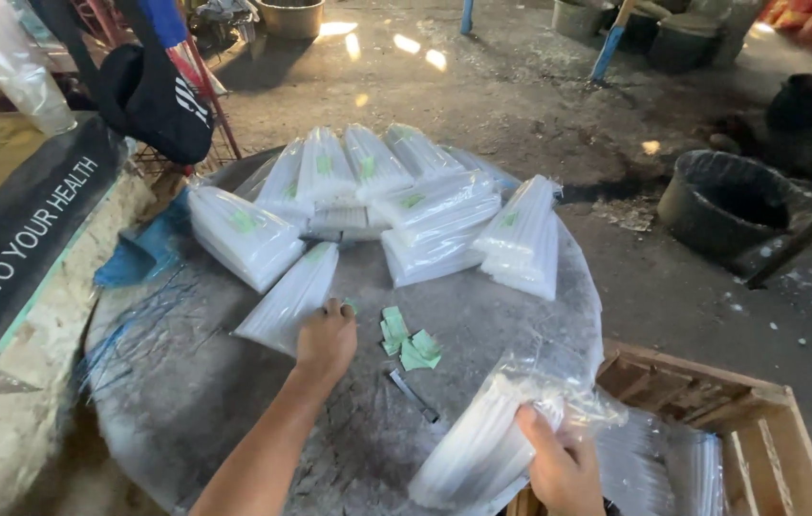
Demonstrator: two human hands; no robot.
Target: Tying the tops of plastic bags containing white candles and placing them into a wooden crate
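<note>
The right hand, nearest the camera at five o'clock, had its fingers curled around a clear plastic bag of white sticks, thumb pressed on top. The bag lay at the edge of the round grey table, above a wooden crate. At six o'clock the left hand rested with fingers bent onto one packed bag. Small green paper slips lay just beside it at three o'clock. A pile of packed bags sat at twelve o'clock.
</note>
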